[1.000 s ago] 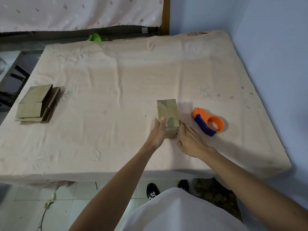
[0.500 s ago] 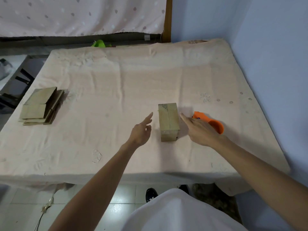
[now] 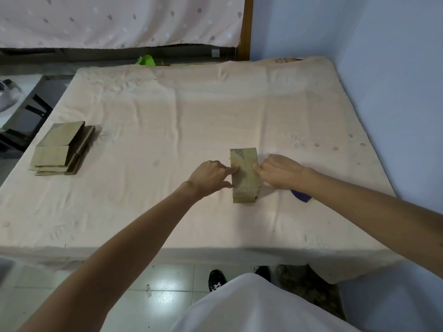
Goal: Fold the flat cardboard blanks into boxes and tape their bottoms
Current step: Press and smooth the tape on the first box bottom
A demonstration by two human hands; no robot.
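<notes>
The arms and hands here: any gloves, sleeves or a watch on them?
None visible. Both forearms are bare to the picture's edge; the left hand and right hand carry no glove, ring or watch. A white top shows at the bottom.

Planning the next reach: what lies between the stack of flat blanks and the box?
In the head view, only bare cloth, then the left hand on the left edge of the box.
</notes>
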